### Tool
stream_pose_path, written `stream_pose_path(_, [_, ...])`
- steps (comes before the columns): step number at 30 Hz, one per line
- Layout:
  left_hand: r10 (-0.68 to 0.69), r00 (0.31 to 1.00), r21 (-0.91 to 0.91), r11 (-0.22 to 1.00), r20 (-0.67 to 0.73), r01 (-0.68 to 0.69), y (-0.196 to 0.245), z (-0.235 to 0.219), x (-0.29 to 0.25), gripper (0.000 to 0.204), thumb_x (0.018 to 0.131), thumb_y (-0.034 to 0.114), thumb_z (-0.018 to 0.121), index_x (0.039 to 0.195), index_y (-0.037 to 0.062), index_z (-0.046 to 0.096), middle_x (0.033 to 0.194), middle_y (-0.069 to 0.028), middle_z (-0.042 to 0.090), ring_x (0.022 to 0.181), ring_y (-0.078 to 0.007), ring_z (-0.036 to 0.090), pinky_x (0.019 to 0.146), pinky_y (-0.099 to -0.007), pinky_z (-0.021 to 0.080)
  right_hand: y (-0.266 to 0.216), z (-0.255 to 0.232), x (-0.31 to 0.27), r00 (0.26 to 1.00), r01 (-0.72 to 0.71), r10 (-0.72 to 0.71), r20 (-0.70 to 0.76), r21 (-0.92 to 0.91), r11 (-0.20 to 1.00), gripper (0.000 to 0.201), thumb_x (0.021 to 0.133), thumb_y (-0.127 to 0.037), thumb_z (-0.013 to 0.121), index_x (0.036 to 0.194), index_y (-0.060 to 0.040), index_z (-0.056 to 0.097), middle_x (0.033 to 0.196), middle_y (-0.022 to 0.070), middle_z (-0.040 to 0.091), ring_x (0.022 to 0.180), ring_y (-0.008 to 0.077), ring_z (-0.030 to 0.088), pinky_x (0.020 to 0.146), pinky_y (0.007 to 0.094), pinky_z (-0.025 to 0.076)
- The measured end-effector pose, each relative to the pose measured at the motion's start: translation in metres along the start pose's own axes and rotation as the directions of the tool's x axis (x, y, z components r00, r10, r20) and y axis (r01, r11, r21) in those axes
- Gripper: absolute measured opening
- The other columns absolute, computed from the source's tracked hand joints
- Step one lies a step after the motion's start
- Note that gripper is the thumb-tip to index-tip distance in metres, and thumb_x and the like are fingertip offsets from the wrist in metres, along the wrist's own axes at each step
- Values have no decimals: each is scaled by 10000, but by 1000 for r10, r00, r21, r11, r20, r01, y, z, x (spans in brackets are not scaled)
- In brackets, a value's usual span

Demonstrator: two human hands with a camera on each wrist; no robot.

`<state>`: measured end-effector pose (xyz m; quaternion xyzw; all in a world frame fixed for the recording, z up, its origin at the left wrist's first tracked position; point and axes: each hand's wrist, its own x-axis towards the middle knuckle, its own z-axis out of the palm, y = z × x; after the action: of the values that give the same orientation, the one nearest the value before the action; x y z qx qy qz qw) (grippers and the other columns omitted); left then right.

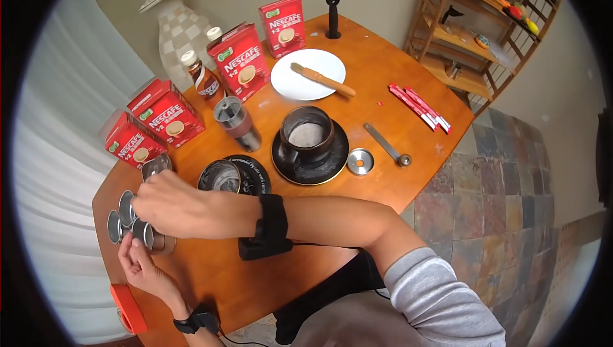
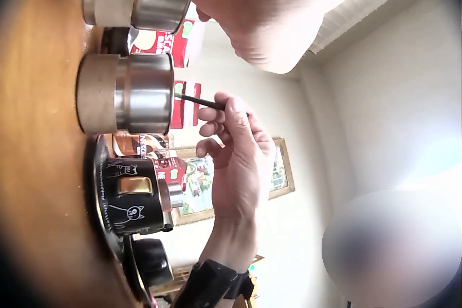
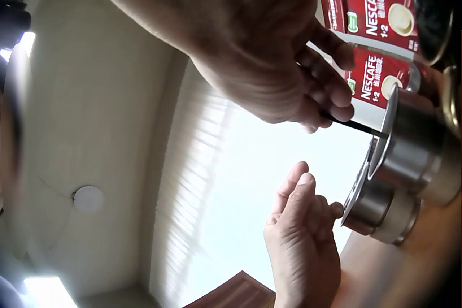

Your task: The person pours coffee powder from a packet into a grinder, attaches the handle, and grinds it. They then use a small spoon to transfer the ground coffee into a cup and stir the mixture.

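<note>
Three metal cups with brownish bands stand at the table's left, among them a front cup point(image 1: 143, 235) and a far cup point(image 1: 115, 225). My right hand point(image 1: 169, 203) is over them. In the left wrist view its fingertips pinch a thin dark stick point(image 2: 198, 100), whose lower end meets the mouth of one metal cup point(image 2: 144, 95). The right wrist view shows the same stick point(image 3: 354, 125) running to a cup's rim point(image 3: 390, 135). My left hand point(image 1: 150, 273) is beside the cups, a fingertip right at the rim of the smaller-looking cup point(image 3: 372, 210), other fingers fairly straight.
Behind stand red Nescafé boxes point(image 1: 167, 114), a bottle point(image 1: 203, 82) and a grinder point(image 1: 237, 123). A black mug point(image 1: 308, 120) on a saucer and a patterned cup point(image 1: 220, 177) are nearer. A brush point(image 1: 322, 80) lies on a white plate point(image 1: 300, 91); red sachets point(image 1: 421, 107) lie right.
</note>
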<state>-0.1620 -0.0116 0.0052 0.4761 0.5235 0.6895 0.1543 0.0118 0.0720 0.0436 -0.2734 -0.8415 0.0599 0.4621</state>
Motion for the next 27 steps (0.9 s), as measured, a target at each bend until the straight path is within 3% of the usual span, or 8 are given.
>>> stream_pose_path(5, [11,1000,24,1000,14,-11,-5,0,0,260,1047,92,667,1275,-30,642,808,75,527,755,-22,469,701,-194,392,-5,-9,5,993,1,0,119,-8,1000,204,692,-116,771,801,46,709,773,232,724,790,392,747,706,458,574])
stream_pose_path(8, [71,996,74,994,45,-75,-15,-6,2,263,1038,67,664,1281,-31,637,781,84,459,727,-29,439,682,-196,390,-3,3,6,1000,-29,29,0,-6,1000,172,678,-120,779,744,24,711,769,231,724,781,389,748,687,460,571])
stream_pose_path(12, [46,999,79,996,-11,-45,-3,6,-3,260,1029,30,648,1283,-19,641,772,80,444,710,-35,427,668,-201,400,0,-10,3,1000,-15,15,-8,-34,999,143,677,-102,770,734,15,710,750,234,712,750,392,744,659,467,564])
stream_pose_path(15, [38,998,131,990,40,-43,-3,1,-7,220,1033,24,631,1250,6,665,779,81,468,699,-29,451,625,-198,404,-7,-33,11,999,-33,33,15,-9,999,115,689,-72,752,752,9,701,759,224,712,743,399,736,618,462,571])
stream_pose_path(18, [6,998,47,999,61,-9,1,8,-12,176,1032,17,635,1202,2,677,778,90,458,671,-12,430,598,-189,382,-6,-50,10,998,-60,62,-27,78,995,194,936,-213,698,865,-34,727,793,170,724,792,384,722,710,489,560])
stream_pose_path(21, [44,995,-3,999,86,-44,-1,6,-10,149,1026,6,641,1168,5,687,756,104,433,661,6,394,584,-184,339,-8,-65,14,997,-71,72,-6,105,992,158,897,-116,684,793,2,695,728,200,677,729,407,689,678,490,541])
stream_pose_path(24, [14,998,-3,1000,60,-14,0,7,-10,138,1017,3,652,1146,13,700,739,120,427,654,18,371,586,-174,302,-5,-64,13,991,-89,84,99,48,995,158,954,-170,671,928,-38,755,828,166,733,708,373,646,712,449,522])
stream_pose_path(27, [-8,998,-28,1000,65,10,4,9,-12,133,1015,5,664,1141,18,704,753,122,437,665,17,363,593,-182,293,-5,-58,12,995,-70,84,-53,224,972,140,951,-140,674,924,-24,747,827,159,733,726,367,665,705,456,527])
